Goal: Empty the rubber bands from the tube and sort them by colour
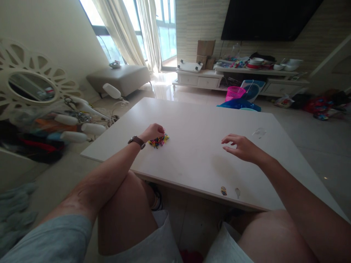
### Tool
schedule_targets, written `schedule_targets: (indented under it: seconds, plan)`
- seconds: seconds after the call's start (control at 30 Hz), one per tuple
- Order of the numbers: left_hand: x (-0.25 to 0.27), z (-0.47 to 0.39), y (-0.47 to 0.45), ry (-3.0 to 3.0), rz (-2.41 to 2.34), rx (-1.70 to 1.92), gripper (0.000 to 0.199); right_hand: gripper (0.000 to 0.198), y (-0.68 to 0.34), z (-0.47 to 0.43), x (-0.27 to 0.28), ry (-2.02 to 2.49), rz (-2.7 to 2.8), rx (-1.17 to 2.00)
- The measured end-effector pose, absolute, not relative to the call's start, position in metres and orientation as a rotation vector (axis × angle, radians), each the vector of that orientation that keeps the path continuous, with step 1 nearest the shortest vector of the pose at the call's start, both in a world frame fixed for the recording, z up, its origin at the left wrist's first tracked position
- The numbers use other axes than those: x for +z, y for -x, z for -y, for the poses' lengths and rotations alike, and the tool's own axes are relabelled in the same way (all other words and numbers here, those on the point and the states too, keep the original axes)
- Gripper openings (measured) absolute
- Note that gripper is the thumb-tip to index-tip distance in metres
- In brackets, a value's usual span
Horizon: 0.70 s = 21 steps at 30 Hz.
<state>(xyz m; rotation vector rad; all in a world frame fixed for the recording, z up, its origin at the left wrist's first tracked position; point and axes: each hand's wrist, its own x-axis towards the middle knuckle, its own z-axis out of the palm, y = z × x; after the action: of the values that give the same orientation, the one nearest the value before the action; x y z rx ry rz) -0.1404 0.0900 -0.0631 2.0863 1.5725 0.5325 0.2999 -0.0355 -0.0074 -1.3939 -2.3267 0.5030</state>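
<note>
At the left of the white table [189, 153], my left hand [153, 132], with a watch on its wrist, is over a small pile of thin multicoloured pieces [160, 141]. Its fingers are curled in at the pile's edge; what they pinch, if anything, is too small to make out. The pieces look like little bands or clips, but their kind is unclear. My right hand [238, 146] hovers above the table farther right, fingers apart and holding nothing.
A yellow and blue cartoon figure [223, 190] and a small pale teardrop-shaped piece [237, 192] lie by the near edge. Clear plastic [259, 132] lies at the right. Beyond the table stand a pink basket [234, 93] and a blue item [238, 105]. White lamp heads [93, 129] are left.
</note>
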Motion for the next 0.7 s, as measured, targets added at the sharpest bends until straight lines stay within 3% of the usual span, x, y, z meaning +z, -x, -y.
schedule_targets:
  seconds: [0.47, 0.7]
  plan:
    - [-0.095, -0.097, 0.045, -1.848, -1.476, 0.694, 0.004, 0.015, -0.29, 0.027, -0.023, 1.454, 2.411, 0.575]
    - [-0.117, -0.103, 0.028, -1.715, -1.552, 0.766, 0.016, 0.017, -0.288, 0.026, -0.023, 1.48, 2.383, 0.622]
